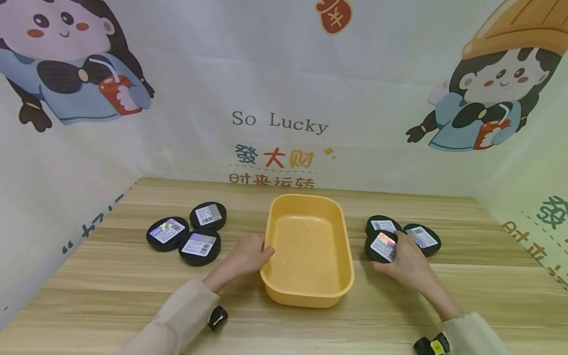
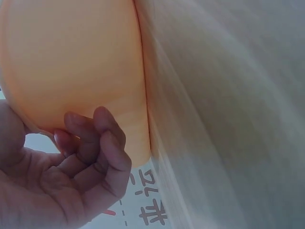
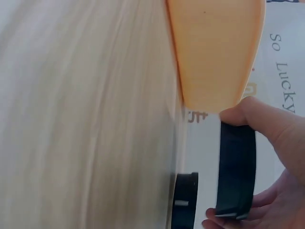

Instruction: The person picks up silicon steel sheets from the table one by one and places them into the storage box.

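At the middle of the table stands a yellow plastic basin (image 1: 310, 256), with a bare floor. My left hand (image 1: 248, 254) grips its left rim, thumb over the edge; in the left wrist view the curled fingers (image 2: 112, 167) lie outside the wall. On the right, my right hand (image 1: 410, 266) holds a round black tin (image 1: 381, 246) by its edge, between thumb and fingers. The right wrist view shows this tin raised off the tabletop. Just behind it lie two like tins, one (image 1: 383, 224) at the back and one (image 1: 422, 238) to the right, both with white labels up.
Left of the basin, three more labelled black tins (image 1: 199, 246) lie close together on the wood-grain table (image 1: 284, 330). A printed white cloth (image 1: 191, 123) walls off the back and both sides. Black wrist devices (image 1: 217, 318) show beside the sleeves.
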